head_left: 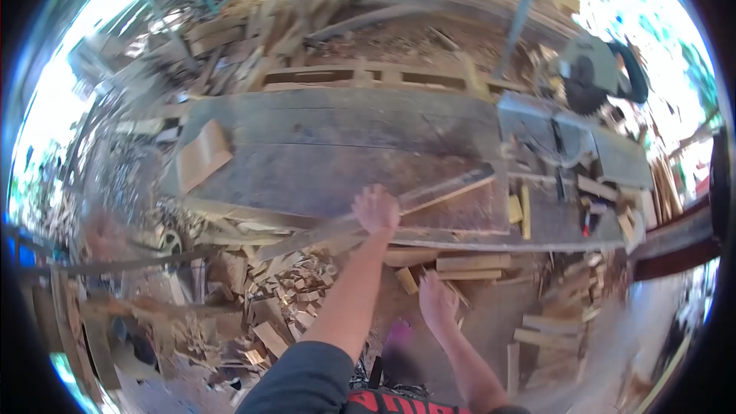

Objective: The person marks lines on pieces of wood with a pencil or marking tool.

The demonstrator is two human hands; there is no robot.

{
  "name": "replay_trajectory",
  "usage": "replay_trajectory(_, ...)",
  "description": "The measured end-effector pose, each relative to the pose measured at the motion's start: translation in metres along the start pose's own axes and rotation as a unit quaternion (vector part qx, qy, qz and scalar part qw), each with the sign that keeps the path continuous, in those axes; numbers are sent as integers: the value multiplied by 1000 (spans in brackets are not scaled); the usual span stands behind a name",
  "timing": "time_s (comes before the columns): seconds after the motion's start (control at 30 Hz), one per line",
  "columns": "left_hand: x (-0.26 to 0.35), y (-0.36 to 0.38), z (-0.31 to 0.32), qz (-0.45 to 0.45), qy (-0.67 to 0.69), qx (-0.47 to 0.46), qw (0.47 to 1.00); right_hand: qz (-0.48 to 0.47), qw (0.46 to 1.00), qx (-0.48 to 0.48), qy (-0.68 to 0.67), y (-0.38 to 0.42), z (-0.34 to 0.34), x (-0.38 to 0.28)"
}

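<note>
My left hand (376, 209) is closed around a long narrow plank (448, 190). The plank lies slantwise over the front part of a dark worktable (322, 165). Its right end rests on the tabletop, and its blurred left end sticks out past the front edge. Lower down, in front of the table, my right hand (438, 303) hangs in the air close to my body. Motion smears its fingers, so whether it grips anything does not show. A short, pale wood block (204, 156) sits on the left side of the tabletop.
A circular-blade saw (590, 73) stands at the back right of the bench. Small wood strips (525, 212) and a red-handled tool (587, 218) lie on the right. Offcuts (295, 295) litter the floor at left, and stacked boards (548, 333) lie at right.
</note>
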State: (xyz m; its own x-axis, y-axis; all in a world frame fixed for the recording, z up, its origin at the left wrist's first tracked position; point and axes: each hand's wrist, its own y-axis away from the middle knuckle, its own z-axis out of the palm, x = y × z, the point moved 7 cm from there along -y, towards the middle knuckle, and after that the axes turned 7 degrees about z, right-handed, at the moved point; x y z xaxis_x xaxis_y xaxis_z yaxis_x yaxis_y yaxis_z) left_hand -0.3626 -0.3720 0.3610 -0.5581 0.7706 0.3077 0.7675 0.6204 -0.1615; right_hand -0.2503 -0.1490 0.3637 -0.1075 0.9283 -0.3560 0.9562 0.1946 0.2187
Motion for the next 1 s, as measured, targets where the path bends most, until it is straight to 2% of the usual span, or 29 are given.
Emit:
replay_trajectory(0.13, -8, 5, -3, -14, 58, -2, 998, 32, 998, -19, 50, 61, -25, 21)
replay_trajectory(0.2, 0, 1, -9, 10, 66, -8, 998, 84, 993, -46, 66, 80, -40, 34)
replay_trajectory(0.27, 0, 0, -9, 25, 78, 9, 997, 65, 994, -42, 80, 109, -44, 53)
replay_trajectory(0.33, -3, 7, -14, 32, 88, 22, 995, 93, 988, -59, 107, 136, -44, 80)
replay_trajectory(0.4, 10, 18, -20, 181, 67, -29, 981, 111, 987, -71, 92, 157, -43, 107)
replay_trajectory(0.43, 5, 22, -18, 184, 70, -27, 980, 132, 985, -82, 73, 165, -43, 123)
replay_trajectory(0.47, 5, 30, -20, 255, 59, 19, 965, 136, 985, -76, 73, 173, -44, 139)
replay_trajectory(0.5, 8, 42, -21, 325, 50, 62, 942, 187, 968, -151, 76, 189, -37, 162)
replay_trajectory(0.53, 6, 39, -16, 316, 55, 9, 947, 236, 944, -220, 73, 199, -29, 176)
replay_trajectory(0.57, 7, 32, -17, 326, 60, 13, 943, 243, 944, -211, 69, 201, -30, 178)
replay_trajectory(0.63, 9, 25, -13, 337, 67, -22, 939, 184, 974, -99, 89, 205, -44, 168)
replay_trajectory(0.7, 20, 4, -22, 341, 102, -45, 933, 177, 981, -56, 50, 194, -44, 163)
replay_trajectory(0.77, 27, -12, -26, 278, 45, -95, 955, 168, 985, -16, 15, 188, -50, 157)
replay_trajectory(0.8, 31, -15, -27, 301, 12, -12, 954, 155, 987, -30, 11, 185, -52, 149)
replay_trajectory(0.83, 36, -13, -29, 302, 14, -9, 953, 139, 989, -44, 7, 182, -52, 143)
replay_trajectory(0.9, 32, 6, -43, 282, 55, 69, 955, 116, 992, -45, 1, 184, -53, 143)
replay_trajectory(0.93, 24, 20, -45, 268, 53, 68, 960, 92, 994, -51, -5, 187, -53, 144)
replay_trajectory(1.0, -2, 69, -56, 286, 164, 110, 938, 84, 994, -72, 18, 196, -51, 156)
